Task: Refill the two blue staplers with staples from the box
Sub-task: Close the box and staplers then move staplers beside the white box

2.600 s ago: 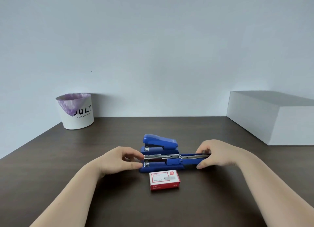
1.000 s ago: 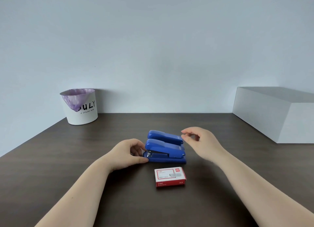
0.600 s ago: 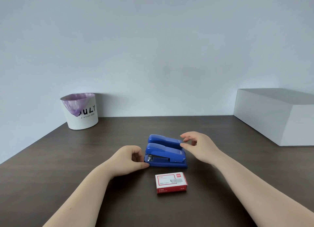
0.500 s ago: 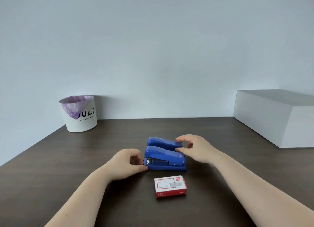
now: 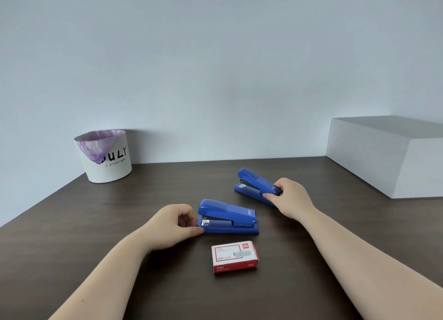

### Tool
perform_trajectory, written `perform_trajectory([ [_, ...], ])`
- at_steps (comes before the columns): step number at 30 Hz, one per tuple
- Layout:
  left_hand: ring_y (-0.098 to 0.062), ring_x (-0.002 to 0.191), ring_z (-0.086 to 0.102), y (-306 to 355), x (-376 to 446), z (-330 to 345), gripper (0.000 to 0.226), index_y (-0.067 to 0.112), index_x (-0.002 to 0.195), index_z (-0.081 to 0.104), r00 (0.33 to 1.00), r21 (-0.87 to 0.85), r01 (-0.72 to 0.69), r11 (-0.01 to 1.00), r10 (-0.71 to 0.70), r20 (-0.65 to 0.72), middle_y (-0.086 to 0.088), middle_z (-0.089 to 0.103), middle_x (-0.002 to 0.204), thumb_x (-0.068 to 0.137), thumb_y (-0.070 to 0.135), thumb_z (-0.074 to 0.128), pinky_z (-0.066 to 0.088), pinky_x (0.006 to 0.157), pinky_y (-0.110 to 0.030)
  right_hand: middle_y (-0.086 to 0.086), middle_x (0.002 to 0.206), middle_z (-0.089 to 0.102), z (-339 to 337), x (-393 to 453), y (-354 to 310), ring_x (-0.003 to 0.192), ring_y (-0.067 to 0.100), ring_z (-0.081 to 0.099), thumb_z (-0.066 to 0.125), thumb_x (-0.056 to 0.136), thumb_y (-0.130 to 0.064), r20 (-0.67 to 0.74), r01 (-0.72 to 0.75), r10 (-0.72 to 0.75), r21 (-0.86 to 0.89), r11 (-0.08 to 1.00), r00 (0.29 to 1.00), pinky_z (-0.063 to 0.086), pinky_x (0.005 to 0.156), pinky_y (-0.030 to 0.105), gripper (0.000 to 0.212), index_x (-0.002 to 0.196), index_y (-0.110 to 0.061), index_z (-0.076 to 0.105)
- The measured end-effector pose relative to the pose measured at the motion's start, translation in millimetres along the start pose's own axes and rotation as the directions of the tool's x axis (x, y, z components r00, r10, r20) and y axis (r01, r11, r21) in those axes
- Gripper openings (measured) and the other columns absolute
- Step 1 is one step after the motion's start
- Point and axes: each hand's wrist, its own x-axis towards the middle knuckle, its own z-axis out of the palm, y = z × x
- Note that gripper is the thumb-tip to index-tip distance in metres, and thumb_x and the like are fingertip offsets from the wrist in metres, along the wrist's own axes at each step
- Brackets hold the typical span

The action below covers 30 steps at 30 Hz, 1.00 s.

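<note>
Now your left hand is in the lower middle of the frame, with the fingers curled narrow; its thumb and fingertips touch the front end of the near stapler. This stapler is closed and lies flat on the dark table, its front end pointing to the left of the frame. If your left hand really grips it or only rests against it, I cannot tell.

Your right hand is to the right of the middle, and it is closed around the back end of the far stapler. That stapler is also closed. It lies at an angle, with its front end toward the upper left, and its front part seems to rest on the table. The two staplers are apart from each other, the far one higher and more to the right in the frame.

The box of staples, red and white, lies closed on the table just below the near stapler, not touching it, and between your two forearms.

In the left of the frame, near the wall, stands a white bin with a purple bag inside. At the right edge you see a large white box on the table.
</note>
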Motion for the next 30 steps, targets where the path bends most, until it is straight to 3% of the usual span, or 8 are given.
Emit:
perform_trajectory([
  [10, -0.007, 0.049, 0.060, 29, 1, 0, 0.024, 0.012, 0.069, 0.072, 0.979, -0.031, 0.199, 0.980, -0.197, 0.056, 0.002, 0.070, 0.057, 0.086, 0.026, 0.061, 0.047, 0.055, -0.019, 0.000, 0.077, 0.053, -11, -5, 12, 0.068, 0.017, 0.050, 0.066, 0.079, -0.038, -0.027, -0.073, 0.072, -0.030, 0.997, 0.997, 0.036, 0.053, 0.026, 0.029, 0.083, -0.016, 0.049],
  [13, -0.014, 0.059, 0.067, 43, 8, 1, 0.019, 0.002, 0.078, 0.073, 0.950, -0.182, 0.312, 0.933, -0.308, 0.051, -0.011, 0.076, 0.071, 0.082, 0.010, 0.056, 0.050, 0.054, -0.019, 0.000, 0.078, 0.054, -17, -5, 19, 0.069, 0.017, 0.051, 0.068, 0.078, -0.040, -0.003, -0.088, 0.088, -0.004, 0.996, 0.996, 0.039, 0.057, 0.027, 0.031, 0.083, -0.016, 0.050],
  [16, -0.025, 0.073, 0.066, 53, 24, 4, 0.017, -0.002, 0.086, 0.068, 0.917, -0.286, 0.389, 0.875, -0.399, 0.028, -0.023, 0.074, 0.094, 0.081, 0.004, 0.052, 0.056, 0.073, -0.032, -0.001, 0.077, 0.053, -21, -5, 23, 0.070, 0.017, 0.051, 0.068, 0.077, -0.040, 0.009, -0.092, 0.092, 0.014, 0.996, 0.996, 0.039, 0.058, 0.027, 0.031, 0.083, -0.016, 0.050],
  [19, -0.024, 0.077, 0.065, 71, 38, 11, 0.025, 0.000, 0.101, 0.062, 0.908, -0.337, 0.411, 0.847, -0.415, 0.065, -0.017, 0.069, 0.107, 0.089, 0.019, 0.051, 0.056, 0.079, -0.036, -0.002, 0.076, 0.051, -23, -5, 24, 0.072, 0.018, 0.052, 0.068, 0.077, -0.038, 0.018, -0.095, 0.094, 0.022, 0.995, 0.995, 0.038, 0.058, 0.028, 0.030, 0.082, -0.017, 0.048],
  [22, -0.015, 0.074, 0.064, 94, 47, 21, 0.045, 0.009, 0.114, 0.054, 0.913, -0.240, 0.406, 0.882, -0.398, 0.085, -0.008, 0.062, 0.107, 0.090, 0.046, 0.048, 0.055, 0.062, -0.025, -0.001, 0.077, 0.052, -24, -4, 27, 0.072, 0.019, 0.051, 0.068, 0.077, -0.037, 0.030, -0.093, 0.092, 0.043, 0.995, 0.995, 0.037, 0.056, 0.027, 0.029, 0.081, -0.017, 0.047],
  [24, -0.017, 0.077, 0.061, 107, 53, 31, 0.051, 0.012, 0.111, 0.050, 0.912, -0.107, 0.408, 0.907, -0.400, 0.088, -0.007, 0.059, 0.101, 0.086, 0.057, 0.048, 0.053, 0.065, -0.023, -0.001, 0.077, 0.052, -26, -3, 29, 0.072, 0.018, 0.051, 0.069, 0.077, -0.038, 0.037, -0.090, 0.088, 0.064, 0.994, 0.995, 0.038, 0.057, 0.027, 0.030, 0.081, -0.016, 0.048],
  [27, -0.024, 0.078, 0.058, 120, 64, 51, 0.053, 0.011, 0.098, 0.047, 0.918, 0.107, 0.387, 0.916, -0.393, 0.051, -0.008, 0.057, 0.096, 0.085, 0.062, 0.043, 0.049, 0.077, -0.030, -0.001, 0.078, 0.053, -26, -2, 32, 0.073, 0.018, 0.052, 0.069, 0.076, -0.038, 0.037, -0.094, 0.091, 0.084, 0.992, 0.995, 0.040, 0.060, 0.029, 0.031, 0.083, -0.015, 0.050],
  [30, -0.022, 0.064, 0.056, 125, 77, 66, 0.043, 0.009, 0.090, 0.050, 0.925, 0.065, 0.375, 0.925, -0.378, 0.044, -0.005, 0.056, 0.077, 0.089, 0.051, 0.041, 0.049, 0.068, -0.029, 0.000, 0.081, 0.054, -24, -1, 34, 0.074, 0.018, 0.052, 0.069, 0.076, -0.038, 0.035, -0.089, 0.086, 0.088, 0.992, 0.996, 0.041, 0.062, 0.030, 0.031, 0.084, -0.015, 0.050],
])
